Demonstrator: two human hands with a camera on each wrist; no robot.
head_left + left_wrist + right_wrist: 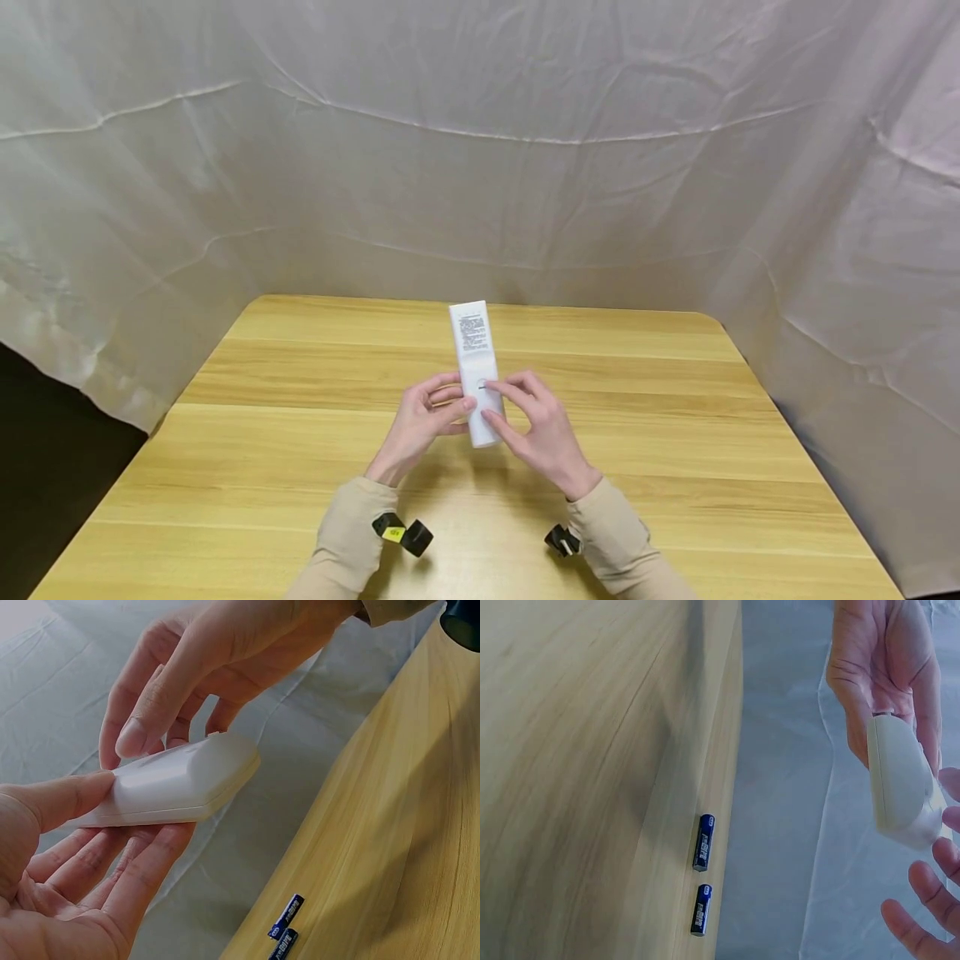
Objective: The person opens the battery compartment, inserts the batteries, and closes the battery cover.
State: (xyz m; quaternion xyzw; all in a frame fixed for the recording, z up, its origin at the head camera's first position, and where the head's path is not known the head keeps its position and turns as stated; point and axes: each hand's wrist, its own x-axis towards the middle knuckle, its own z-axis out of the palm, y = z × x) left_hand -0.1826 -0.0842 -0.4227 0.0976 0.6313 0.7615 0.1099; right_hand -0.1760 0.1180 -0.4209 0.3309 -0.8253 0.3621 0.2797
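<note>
A white remote control is held up over the table, its back with a printed label facing the head camera. My left hand grips its lower part from the left, thumb on the near face and the other fingers underneath, as the left wrist view shows. From the other side, my right hand has its index fingertip at the small mark on the battery cover. The right thumb is close to the lower edge, and the remaining fingers are spread loosely.
Two blue batteries, an upper battery and a lower battery, lie on the wooden table in the right wrist view. Pale cloth hangs around the back and sides. Black wrist devices sit at both sleeves.
</note>
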